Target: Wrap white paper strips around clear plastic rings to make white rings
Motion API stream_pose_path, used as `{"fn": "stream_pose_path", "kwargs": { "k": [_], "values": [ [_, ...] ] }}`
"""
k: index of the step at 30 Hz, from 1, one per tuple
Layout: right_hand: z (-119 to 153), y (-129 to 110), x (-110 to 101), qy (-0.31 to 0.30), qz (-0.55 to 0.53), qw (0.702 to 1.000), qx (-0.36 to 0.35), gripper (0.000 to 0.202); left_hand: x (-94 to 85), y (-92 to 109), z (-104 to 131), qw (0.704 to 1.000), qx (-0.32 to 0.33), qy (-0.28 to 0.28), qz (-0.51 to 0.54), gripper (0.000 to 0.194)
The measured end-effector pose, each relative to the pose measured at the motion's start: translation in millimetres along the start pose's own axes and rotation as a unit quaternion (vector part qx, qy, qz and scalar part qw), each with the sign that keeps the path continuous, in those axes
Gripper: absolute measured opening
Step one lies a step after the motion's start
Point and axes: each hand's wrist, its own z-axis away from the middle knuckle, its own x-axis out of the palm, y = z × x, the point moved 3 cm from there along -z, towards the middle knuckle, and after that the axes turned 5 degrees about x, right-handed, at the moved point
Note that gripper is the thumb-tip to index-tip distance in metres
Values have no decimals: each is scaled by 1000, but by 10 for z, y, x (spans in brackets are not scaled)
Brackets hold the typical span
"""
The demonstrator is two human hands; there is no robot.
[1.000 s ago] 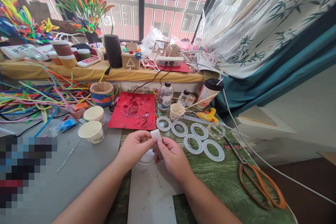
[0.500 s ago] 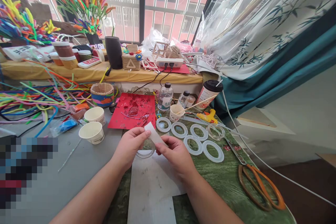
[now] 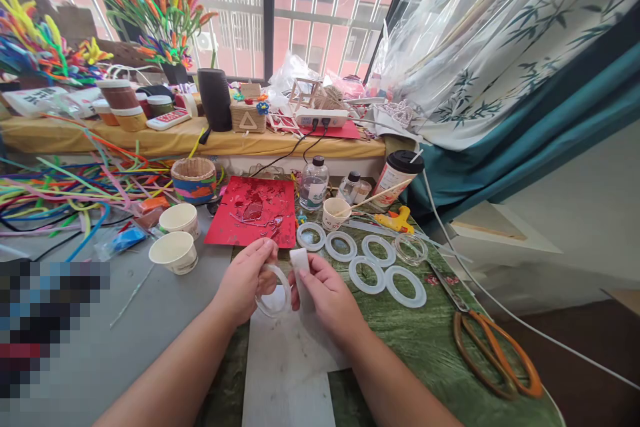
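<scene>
A clear ring (image 3: 274, 312) is pinched at its upper left by my left hand (image 3: 243, 282). My right hand (image 3: 333, 293) grips a narrow whitish strip (image 3: 299, 260), which stands nearly upright just right of the ring, with a small gap between them. Beneath both hands lies a pale sheet (image 3: 287, 373) on the green tabletop. To the right of my hands are several translucent ring molds (image 3: 367, 275) lying flat, with clear rings (image 3: 411, 249) beside them.
Behind my hands lies a red sheet (image 3: 253, 213) with glossy residue. Paper cups (image 3: 174, 253) stand at left. A small cup (image 3: 336, 215) with a stick, bottles (image 3: 314, 185), a yellow glue gun (image 3: 395, 220) and large scissors (image 3: 493, 353) sit behind and to the right.
The strip has come away from over the ring and turned upright in my right hand. The ring, lower and flatter before, is now raised and tilted in my left hand.
</scene>
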Motion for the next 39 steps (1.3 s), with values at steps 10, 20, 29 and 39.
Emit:
{"fn": "stream_pose_path", "kwargs": {
  "k": [10,20,29,39],
  "values": [
    [82,64,68,-74,7,995,72,44,-37,-20,-28,978,62,54,-192,44],
    [140,74,139,-130,-94,976,145,45,24,-77,41,983,1,-69,-172,39],
    [160,50,138,-135,-127,972,141,41,-16,-78,39,978,-18,-122,-170,42],
    [194,127,179,-148,-121,976,101,44,26,-79,81,973,-22,-156,-171,56]
  ]
}}
